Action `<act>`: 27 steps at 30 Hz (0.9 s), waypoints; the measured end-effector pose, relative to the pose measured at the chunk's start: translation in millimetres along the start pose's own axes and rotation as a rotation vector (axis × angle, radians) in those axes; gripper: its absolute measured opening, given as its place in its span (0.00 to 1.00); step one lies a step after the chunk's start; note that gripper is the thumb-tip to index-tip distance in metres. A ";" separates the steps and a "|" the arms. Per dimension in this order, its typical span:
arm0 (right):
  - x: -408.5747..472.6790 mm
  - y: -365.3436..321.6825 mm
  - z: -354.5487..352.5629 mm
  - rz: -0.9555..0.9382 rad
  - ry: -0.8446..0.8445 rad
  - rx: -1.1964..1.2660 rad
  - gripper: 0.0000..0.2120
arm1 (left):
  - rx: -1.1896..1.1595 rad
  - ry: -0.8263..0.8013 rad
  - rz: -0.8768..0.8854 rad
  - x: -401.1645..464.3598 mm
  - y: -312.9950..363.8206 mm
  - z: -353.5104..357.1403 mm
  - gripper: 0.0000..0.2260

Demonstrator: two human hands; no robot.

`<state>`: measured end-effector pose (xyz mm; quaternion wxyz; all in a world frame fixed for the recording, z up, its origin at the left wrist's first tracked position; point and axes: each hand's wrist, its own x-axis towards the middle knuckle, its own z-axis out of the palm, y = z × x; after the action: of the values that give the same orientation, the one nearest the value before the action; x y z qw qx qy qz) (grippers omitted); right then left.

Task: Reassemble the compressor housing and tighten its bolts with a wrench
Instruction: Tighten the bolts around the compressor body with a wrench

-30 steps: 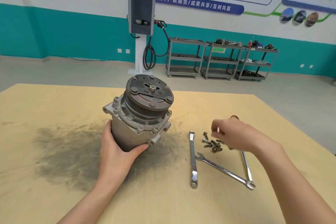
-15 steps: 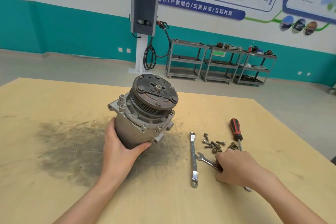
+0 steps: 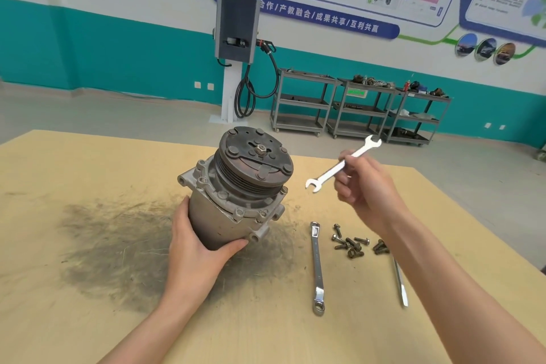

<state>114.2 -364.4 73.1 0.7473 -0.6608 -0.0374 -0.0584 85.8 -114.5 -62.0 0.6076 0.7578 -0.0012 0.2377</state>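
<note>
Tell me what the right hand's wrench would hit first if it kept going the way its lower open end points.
The right hand holds the wrench with its lower open end aimed down-left at the compressor. Going straight on, it would probably meet the pulley or the flange just below; depth is unclear from one view.

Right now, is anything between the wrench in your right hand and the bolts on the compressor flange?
Nothing visible. The right hand holds the open-end wrench in the air beside the compressor, with open space between its lower end and the flange bolts. The left hand grips the body lower down.
</note>
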 end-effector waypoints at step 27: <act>60.3 43.3 34.2 0.264 -0.322 0.207 0.10 | -0.037 0.026 0.030 1.1 -4.4 2.3 0.53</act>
<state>180.6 -327.6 42.8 0.7967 -0.5806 -0.0753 0.1503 88.9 -115.1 -66.0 0.6178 0.7432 -0.0091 0.2568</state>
